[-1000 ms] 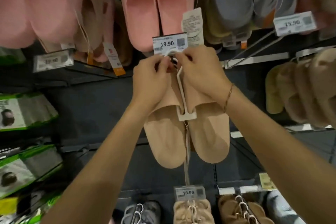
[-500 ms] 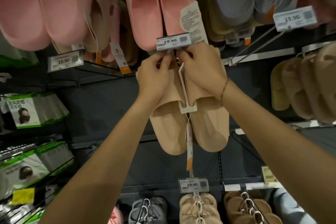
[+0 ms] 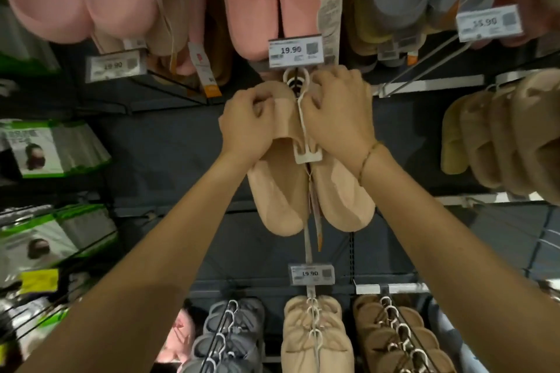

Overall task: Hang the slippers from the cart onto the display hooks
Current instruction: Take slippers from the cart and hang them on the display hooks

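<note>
1. Slippers first: the beige slipper pair (image 3: 306,191) sits at centre frame, clipped on a white plastic hanger (image 3: 303,118) whose loop pokes up just under the 19.90 price tag (image 3: 295,50).
2. My left hand (image 3: 247,126) is curled round the top of the left slipper, fingers pinching its upper edge; my right hand (image 3: 338,113) is curled round the top of the right slipper, fingertips close beside the hanger's stem.
3. The hanger loop is right at the tip of the display hook (image 3: 295,82), of which only a dark end shows. I cannot tell whether the loop is already threaded over it or only lined up with it.
4. I judge the step in hand to be seating the loop on the hook. To do it well I would keep both hands level so the pair does not twist, steer the loop squarely onto the hook's end, and slide it back past the tag before letting go.
5. Risk, as I read it: the price tag hangs directly over the loop and hides the contact, so I would feel for the weight settling before releasing.
6. Pink slippers (image 3: 272,0) hang directly above, at top centre of the frame, and more beige pairs (image 3: 315,339) hang at bottom centre.
</note>
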